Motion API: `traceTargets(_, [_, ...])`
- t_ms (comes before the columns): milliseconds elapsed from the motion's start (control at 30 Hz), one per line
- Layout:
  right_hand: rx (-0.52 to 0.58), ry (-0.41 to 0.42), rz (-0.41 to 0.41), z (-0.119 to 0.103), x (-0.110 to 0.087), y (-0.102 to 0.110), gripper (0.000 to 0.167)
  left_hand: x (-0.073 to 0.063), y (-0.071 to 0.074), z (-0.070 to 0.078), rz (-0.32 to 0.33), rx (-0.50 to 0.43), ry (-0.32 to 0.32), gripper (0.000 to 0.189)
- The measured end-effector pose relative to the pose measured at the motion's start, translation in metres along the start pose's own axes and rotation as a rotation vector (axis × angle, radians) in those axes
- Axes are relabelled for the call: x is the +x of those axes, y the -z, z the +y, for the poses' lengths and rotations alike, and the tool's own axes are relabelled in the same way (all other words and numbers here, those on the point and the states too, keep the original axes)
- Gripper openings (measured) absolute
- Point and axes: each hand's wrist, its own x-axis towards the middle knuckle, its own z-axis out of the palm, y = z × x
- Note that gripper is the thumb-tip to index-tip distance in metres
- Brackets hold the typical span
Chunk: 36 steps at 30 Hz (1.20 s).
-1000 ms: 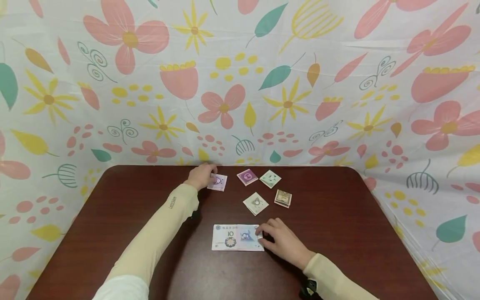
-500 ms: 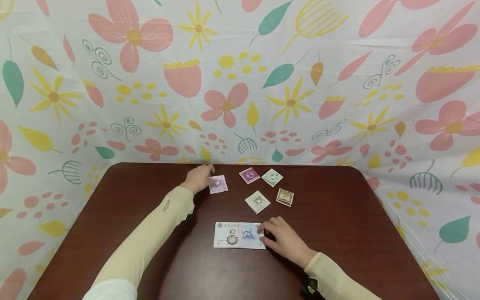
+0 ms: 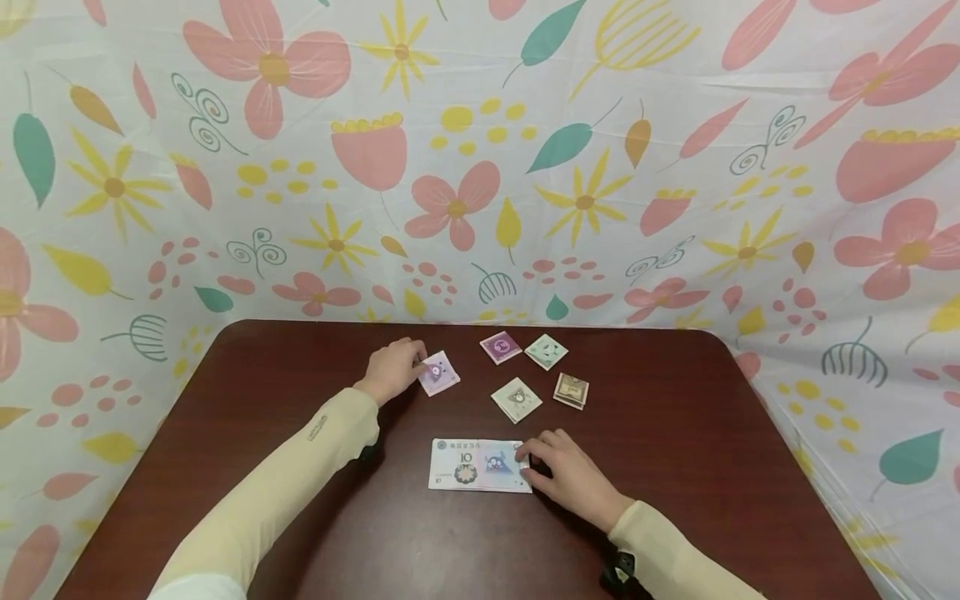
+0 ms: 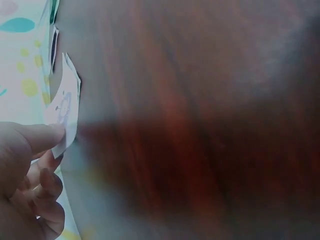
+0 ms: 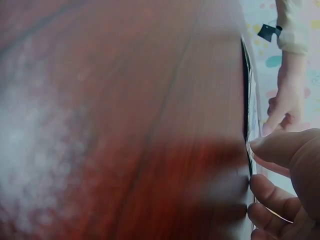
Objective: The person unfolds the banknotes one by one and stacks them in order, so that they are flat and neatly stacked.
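Note:
My left hand (image 3: 393, 369) is at the back left of the table, pinching the near corner of a folded purple play banknote (image 3: 438, 373). In the left wrist view, the thumb lies on this folded note (image 4: 66, 110), fingers beneath, and its far end bends upward. My right hand (image 3: 566, 477) pinches the right end of a white play banknote (image 3: 467, 464) printed with a 10 and a blue cartoon figure, lying long side towards me. Seen from the right wrist, the thumb is at the edge of this note (image 5: 252, 100), which shows almost edge-on.
Several other folded notes lie at the back centre: a dark purple one (image 3: 500, 347), a green one (image 3: 546, 352), a pale one (image 3: 516, 400) and a brown one (image 3: 572, 390). The dark wooden table (image 3: 660, 467) meets a flowered cloth (image 3: 450, 208) behind.
My left hand has come slightly left and nearer with the folded purple note, which has turned a little. My right hand stays on the 10 note. The head view has shifted slightly.

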Motion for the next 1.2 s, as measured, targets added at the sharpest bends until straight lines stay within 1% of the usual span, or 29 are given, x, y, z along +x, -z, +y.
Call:
traceTargets(167, [0.000, -0.011, 0.001, -0.001, 0.000, 0.000, 0.019, -0.013, -0.002, 0.001, 0.051, -0.050, -0.020, 0.008])
traceTargets(367, [0.003, -0.020, 0.003, -0.001, -0.001, -0.001, 0.019, -0.028, -0.005, 0.004, 0.087, -0.127, -0.032, 0.005])
traceTargets(533, [0.007, -0.020, -0.001, 0.000, -0.001, -0.002, 0.019, -0.040, -0.007, 0.003, 0.103, -0.226, -0.027, 0.005])
traceTargets(767, [0.006, -0.010, 0.014, 0.000, -0.001, -0.002, 0.020, -0.054, -0.008, 0.002, 0.137, -0.375, -0.039, 0.007])
traceTargets(867, [0.006, -0.008, 0.015, 0.000, -0.001, -0.003, 0.020, -0.059, -0.009, 0.003, 0.138, -0.442, -0.028, 0.005])
traceTargets(1033, [0.006, -0.016, 0.015, 0.000, -0.001, -0.003, 0.020, -0.067, -0.011, 0.006, 0.118, -0.554, 0.001, 0.004])
traceTargets(1200, [0.009, -0.022, 0.012, 0.000, -0.001, -0.003, 0.019, -0.077, -0.014, 0.011, 0.084, -0.617, 0.015, 0.004])
